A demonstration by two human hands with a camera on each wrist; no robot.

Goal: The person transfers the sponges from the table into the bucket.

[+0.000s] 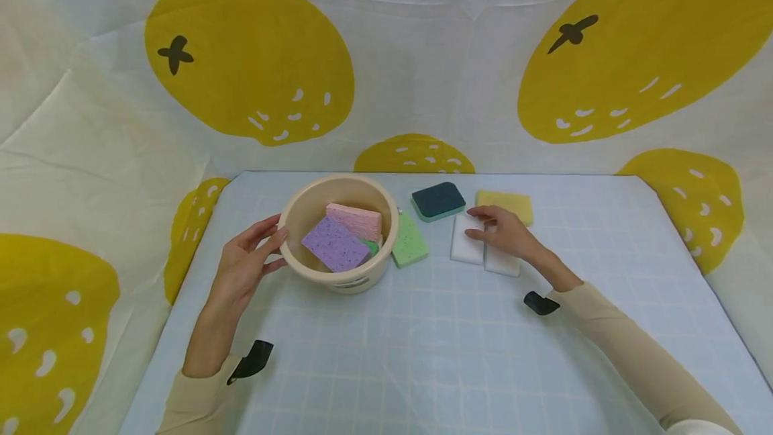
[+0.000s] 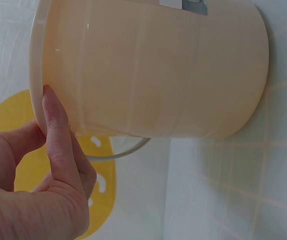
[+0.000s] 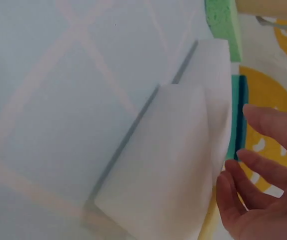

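Two roles: we see the left hand (image 1: 237,270) pinching the bucket rim (image 1: 341,176), likely for steadiness, and the right hand (image 1: 508,233), loosely spread and empty, above the white sponges (image 1: 466,249).

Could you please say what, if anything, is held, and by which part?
The left hand pinches the bucket by its rim; the right hand holds nothing.

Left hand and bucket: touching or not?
Touching. The left wrist view shows it: the left hand pinches the bucket at its rim.
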